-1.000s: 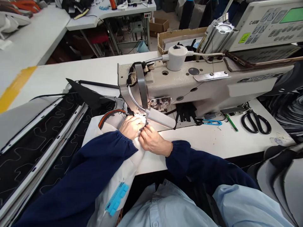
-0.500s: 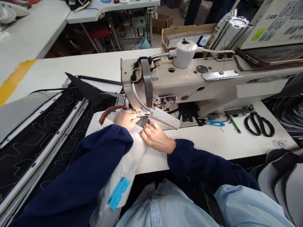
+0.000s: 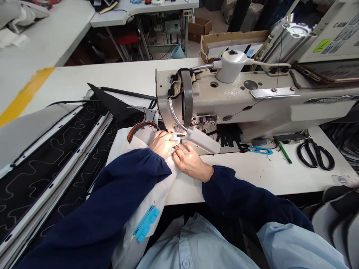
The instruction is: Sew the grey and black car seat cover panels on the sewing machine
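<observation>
A sewing machine (image 3: 230,99) stands over the work, its needle area lit by a lamp on a bendy metal neck (image 3: 203,141). Just left of the needle, my left hand (image 3: 162,144) is closed on a white fabric piece (image 3: 134,144), fingertips close to the presser foot. My right hand (image 3: 190,162) pinches the near edge of the same piece, just in front of the needle. An orange-and-black curved trim (image 3: 141,129) runs along the fabric's far side. Blue plastic tabs (image 3: 147,223) sit on its lower part, by my left sleeve. My fingers hide the spot being held.
On the table to the right lie black scissors (image 3: 315,154), a green pen (image 3: 285,152) and blue-handled snips (image 3: 259,150). Black quilted panels (image 3: 64,138) with white edge strips stack at the left. Dark-and-grey cut pieces (image 3: 333,216) pile at lower right.
The view has shifted, so everything sits slightly further right. The dark strip between my hands is now mostly covered, and my hands are closer together. Both still hold the fabric.
</observation>
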`<state>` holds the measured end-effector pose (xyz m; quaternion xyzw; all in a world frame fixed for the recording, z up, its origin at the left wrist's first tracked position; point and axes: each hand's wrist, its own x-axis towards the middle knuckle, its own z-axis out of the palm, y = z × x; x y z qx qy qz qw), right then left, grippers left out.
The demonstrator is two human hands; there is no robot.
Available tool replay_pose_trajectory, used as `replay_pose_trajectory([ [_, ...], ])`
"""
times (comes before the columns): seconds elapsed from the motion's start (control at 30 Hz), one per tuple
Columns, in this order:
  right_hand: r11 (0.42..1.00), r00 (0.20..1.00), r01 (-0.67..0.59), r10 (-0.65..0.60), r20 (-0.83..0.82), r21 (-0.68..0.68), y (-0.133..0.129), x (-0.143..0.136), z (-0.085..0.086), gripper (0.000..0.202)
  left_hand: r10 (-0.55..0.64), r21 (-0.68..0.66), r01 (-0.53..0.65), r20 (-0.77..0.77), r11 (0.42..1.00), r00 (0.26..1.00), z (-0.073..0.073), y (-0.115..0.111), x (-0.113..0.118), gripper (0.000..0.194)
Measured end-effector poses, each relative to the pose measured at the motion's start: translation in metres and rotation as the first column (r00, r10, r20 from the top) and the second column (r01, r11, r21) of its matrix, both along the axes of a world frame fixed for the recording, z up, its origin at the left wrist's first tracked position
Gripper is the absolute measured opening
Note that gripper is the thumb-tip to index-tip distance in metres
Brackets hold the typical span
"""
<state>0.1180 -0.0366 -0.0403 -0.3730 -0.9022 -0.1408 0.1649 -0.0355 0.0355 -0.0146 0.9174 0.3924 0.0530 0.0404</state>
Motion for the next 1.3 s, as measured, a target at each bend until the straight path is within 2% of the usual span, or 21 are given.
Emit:
replay_pose_trajectory([
  [0.1,0.999,0.997,-0.054,0.055,0.056,-0.007,-0.003,0.000,0.001,0.025,0.139,0.086,-0.144,0.057,0.986,0.989,0.002,-0.016,0.002,0.023],
  [0.2,0.995,0.989,-0.089,0.094,0.112,-0.046,-0.005,-0.002,0.002,0.024,0.211,0.055,-0.215,0.064,0.975,0.975,-0.001,-0.026,0.005,0.024],
  [0.3,0.996,0.986,-0.083,0.081,0.148,0.008,-0.006,-0.004,0.003,0.025,0.134,0.028,-0.136,0.066,0.990,0.989,-0.005,-0.024,0.007,0.023],
  [0.4,0.995,0.988,-0.062,0.050,0.146,0.079,-0.008,-0.006,0.003,0.027,0.025,0.064,-0.029,0.061,0.998,0.998,-0.006,-0.017,0.007,0.025],
  [0.5,0.993,0.993,-0.021,0.008,0.119,0.112,-0.008,-0.009,0.002,0.026,-0.023,0.078,0.022,0.012,0.997,1.000,-0.003,-0.011,0.005,0.026],
  [0.77,0.993,0.995,0.067,-0.074,0.067,0.095,0.005,-0.027,-0.006,0.018,-0.147,-0.061,0.143,-0.063,0.988,0.987,0.004,0.014,0.005,0.025],
  [0.83,0.994,0.995,0.091,-0.093,0.032,0.057,0.010,-0.028,-0.007,0.018,-0.153,-0.063,0.148,-0.083,0.987,0.985,0.012,0.014,0.001,0.027],
  [0.9,0.993,0.992,0.121,-0.122,-0.031,-0.014,0.009,-0.024,-0.006,0.020,-0.159,-0.021,0.157,-0.099,0.987,0.982,0.026,0.010,-0.012,0.028],
  [0.97,0.980,0.978,0.158,-0.172,-0.118,-0.120,-0.003,-0.018,-0.002,0.024,-0.104,0.120,0.118,-0.116,0.986,0.988,0.046,0.006,-0.034,0.029],
  [1.0,0.967,0.964,0.162,-0.198,-0.180,-0.195,-0.014,-0.015,0.001,0.028,-0.027,0.222,0.053,-0.121,0.974,0.992,0.056,0.004,-0.048,0.032],
  [1.07,0.910,0.904,0.096,-0.249,-0.348,-0.403,-0.045,-0.015,0.008,0.040,0.199,0.338,-0.141,-0.143,0.930,0.970,0.073,0.005,-0.076,0.044],
  [1.1,0.856,0.853,0.001,-0.271,-0.447,-0.517,-0.062,-0.019,0.012,0.046,0.299,0.330,-0.232,-0.167,0.915,0.940,0.079,0.008,-0.088,0.049],
  [1.13,0.778,0.789,-0.133,-0.292,-0.541,-0.614,-0.077,-0.026,0.016,0.052,0.370,0.302,-0.304,-0.191,0.903,0.909,0.083,0.012,-0.099,0.051],
  [1.2,0.579,0.684,-0.408,-0.318,-0.657,-0.706,-0.099,-0.052,0.023,0.054,0.424,0.260,-0.371,-0.187,0.891,0.886,0.087,0.023,-0.115,0.056],
  [1.23,0.497,0.665,-0.488,-0.320,-0.675,-0.717,-0.103,-0.069,0.027,0.051,0.417,0.253,-0.373,-0.147,0.893,0.897,0.088,0.028,-0.120,0.060],
  [1.27,0.451,0.671,-0.519,-0.312,-0.673,-0.726,-0.101,-0.088,0.032,0.046,0.393,0.244,-0.364,-0.082,0.899,0.916,0.089,0.033,-0.122,0.064],
  [1.3,0.450,0.697,-0.500,-0.298,-0.652,-0.740,-0.096,-0.106,0.037,0.040,0.358,0.210,-0.349,-0.006,0.913,0.934,0.090,0.035,-0.123,0.067],
])
